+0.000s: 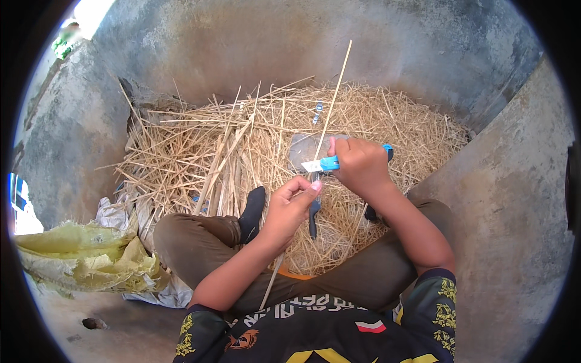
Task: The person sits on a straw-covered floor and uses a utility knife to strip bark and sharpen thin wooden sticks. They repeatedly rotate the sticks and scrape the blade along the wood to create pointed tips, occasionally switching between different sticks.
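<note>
My right hand (362, 164) grips a light-blue cutter knife (330, 163). Its pale blade points left and lies against a long thin straw-coloured stick (335, 98). Just below the blade, my left hand (290, 209) is closed, thumb and forefinger pinching the stick. The stick slants up and away to the right. Another length (272, 282) shows under my left forearm and looks like its lower end. Beneath my hands is a grey flat slab (299, 151), partly covered. A tool with a dark handle (313, 221) lies on the shavings below my left fingertips.
A heap of cut sticks (181, 136) and curly shavings (411, 130) spreads ahead of my crossed legs. A torn yellowish sack (91, 257) lies at left. Concrete walls (290, 48) curve around the back and right. A small blue-and-white strip (318, 112) rests on the shavings.
</note>
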Motion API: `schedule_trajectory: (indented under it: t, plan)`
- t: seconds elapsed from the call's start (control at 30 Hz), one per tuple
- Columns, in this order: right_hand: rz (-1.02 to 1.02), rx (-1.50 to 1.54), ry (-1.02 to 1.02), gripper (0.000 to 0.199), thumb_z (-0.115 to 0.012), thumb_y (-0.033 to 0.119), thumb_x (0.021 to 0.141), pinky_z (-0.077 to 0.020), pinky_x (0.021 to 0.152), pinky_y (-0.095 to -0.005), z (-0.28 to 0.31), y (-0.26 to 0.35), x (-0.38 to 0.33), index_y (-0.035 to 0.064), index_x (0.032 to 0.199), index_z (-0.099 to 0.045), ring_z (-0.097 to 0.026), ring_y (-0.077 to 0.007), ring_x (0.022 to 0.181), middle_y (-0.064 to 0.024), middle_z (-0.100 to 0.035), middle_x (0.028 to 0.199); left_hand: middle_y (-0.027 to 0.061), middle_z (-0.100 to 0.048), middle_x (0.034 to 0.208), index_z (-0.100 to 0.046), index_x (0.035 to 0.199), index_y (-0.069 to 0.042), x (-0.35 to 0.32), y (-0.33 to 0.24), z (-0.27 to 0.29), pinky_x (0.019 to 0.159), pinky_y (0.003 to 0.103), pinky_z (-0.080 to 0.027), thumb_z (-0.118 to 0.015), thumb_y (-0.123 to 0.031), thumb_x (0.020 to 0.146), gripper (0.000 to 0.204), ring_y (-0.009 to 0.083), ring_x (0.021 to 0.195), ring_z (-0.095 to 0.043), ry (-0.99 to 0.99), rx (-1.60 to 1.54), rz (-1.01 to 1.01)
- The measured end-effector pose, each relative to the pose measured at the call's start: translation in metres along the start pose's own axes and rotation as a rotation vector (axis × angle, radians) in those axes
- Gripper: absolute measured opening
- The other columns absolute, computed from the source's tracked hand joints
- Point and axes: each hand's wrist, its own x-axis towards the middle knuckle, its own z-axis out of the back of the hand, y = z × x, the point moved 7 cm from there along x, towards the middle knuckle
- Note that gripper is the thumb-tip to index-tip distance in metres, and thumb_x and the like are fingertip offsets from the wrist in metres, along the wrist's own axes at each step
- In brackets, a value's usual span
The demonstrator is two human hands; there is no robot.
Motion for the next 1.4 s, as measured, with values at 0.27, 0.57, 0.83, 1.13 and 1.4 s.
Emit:
schedule_trajectory:
  t: [0.27,0.57,0.83,1.13,1.4]
  plan:
    - [0.0,-0.025,-0.008,0.028,-0.068,0.016,0.086,-0.0434,0.044,-0.0369,0.002,-0.005,-0.001,0.01,0.064,-0.053,-0.057,-0.0237,0.047,-0.0065,-0.054,0.055,-0.0076,-0.049,0.077,-0.064,0.111,-0.005,-0.001,-0.01,0.0,0.049,0.018,-0.029,-0.075,-0.02,0.091,0.027,-0.0006,0.06,-0.039,-0.063,0.106,0.015]
    - [0.155,-0.124,0.022,0.03,-0.068,0.019,0.086,-0.0386,0.042,-0.0315,-0.012,0.022,-0.012,0.0116,0.062,-0.051,-0.053,-0.0175,0.044,-0.0027,-0.05,0.051,-0.0095,-0.049,0.075,-0.064,0.108,-0.005,-0.001,-0.009,0.001,0.051,0.018,-0.028,-0.081,-0.028,0.087,0.035,-0.001,0.059,-0.038,-0.089,0.057,0.042]
    - [0.148,-0.096,0.033,0.032,-0.068,0.018,0.087,-0.0395,0.044,-0.0339,-0.009,0.026,-0.011,0.0116,0.062,-0.049,-0.053,-0.0194,0.046,-0.0036,-0.049,0.052,-0.0076,-0.048,0.075,-0.061,0.099,-0.007,0.002,0.0,0.009,0.048,0.017,-0.032,-0.07,-0.025,0.096,0.02,0.0007,0.059,-0.04,-0.13,-0.049,0.07]
    - [0.078,-0.064,0.017,0.031,-0.068,0.017,0.087,-0.0422,0.045,-0.0362,-0.003,0.01,-0.005,0.0106,0.063,-0.05,-0.054,-0.0225,0.046,-0.0054,-0.051,0.053,-0.0089,-0.047,0.071,-0.063,0.097,-0.008,0.001,-0.001,0.006,0.049,0.017,-0.029,-0.069,-0.023,0.096,0.016,-0.0003,0.058,-0.038,-0.094,-0.008,0.017]
    - [0.103,-0.063,0.028,0.031,-0.068,0.017,0.087,-0.0404,0.044,-0.0352,-0.005,0.014,-0.007,0.011,0.062,-0.05,-0.054,-0.0213,0.046,-0.0049,-0.052,0.053,-0.0106,-0.046,0.066,-0.067,0.105,-0.005,0.002,-0.001,0.004,0.049,0.019,-0.024,-0.072,-0.024,0.094,0.023,-0.0008,0.053,-0.033,-0.093,-0.014,0.012]
